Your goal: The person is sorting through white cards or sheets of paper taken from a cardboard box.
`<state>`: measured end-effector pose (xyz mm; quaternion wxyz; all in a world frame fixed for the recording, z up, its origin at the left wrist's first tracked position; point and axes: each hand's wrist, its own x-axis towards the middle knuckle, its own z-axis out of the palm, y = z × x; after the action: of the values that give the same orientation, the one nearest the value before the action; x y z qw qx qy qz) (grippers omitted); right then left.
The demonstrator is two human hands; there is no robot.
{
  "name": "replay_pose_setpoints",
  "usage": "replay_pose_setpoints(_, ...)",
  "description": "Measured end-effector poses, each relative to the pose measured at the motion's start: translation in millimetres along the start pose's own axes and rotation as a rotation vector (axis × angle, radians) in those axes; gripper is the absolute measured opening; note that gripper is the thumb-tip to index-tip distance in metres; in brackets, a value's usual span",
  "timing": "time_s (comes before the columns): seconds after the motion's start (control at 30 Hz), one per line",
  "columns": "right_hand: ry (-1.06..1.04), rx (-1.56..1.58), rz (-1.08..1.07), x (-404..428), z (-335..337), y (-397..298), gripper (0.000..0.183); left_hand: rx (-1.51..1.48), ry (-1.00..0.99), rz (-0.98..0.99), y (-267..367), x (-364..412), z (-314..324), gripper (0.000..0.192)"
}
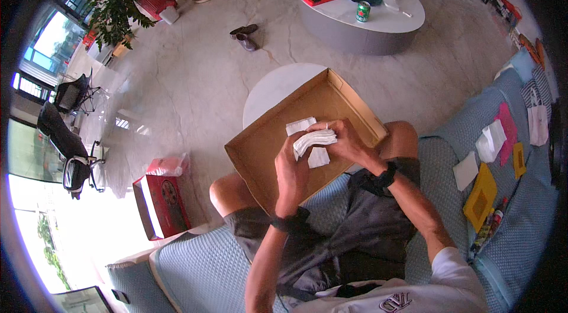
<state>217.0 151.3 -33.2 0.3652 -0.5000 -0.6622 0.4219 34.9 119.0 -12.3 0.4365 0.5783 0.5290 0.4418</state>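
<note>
Both hands grip a thick, bent stack of folded white paper tissues (316, 139). My left hand (290, 160) clasps its left end, and my right hand (348, 142) pinches the right end. Beneath them is a shallow brown cardboard box (266, 153), open at the top and tilted across my lap and a round white table (270, 91). Inside the box, under my hands, lie a white tissue piece (299, 126) and another white piece (318, 157); my hands partly hide them, so I cannot tell if they are joined.
I sit on a blue quilted sofa (199, 264). To my right lie a yellow packet (481, 197), white paper (490, 140) and a pink cloth-like item (506, 129). A red box (166, 206) stands on the floor at left. Farther off is an oval table (319, 15) bearing a green can (362, 12).
</note>
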Motion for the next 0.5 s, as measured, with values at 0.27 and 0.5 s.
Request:
replay_pose_setpoints(0.27,0.012,-0.015,-0.047,-1.7,11.0,27.9,0.026,0.097,-0.029,0.012,-16.7,-2.1,1.4,0.030)
replay_pose_setpoints(0.5,0.025,0.021,-0.068,2.9,12.0,28.7,0.024,0.157,-0.011,0.049,-16.2,1.4,-5.6,0.030)
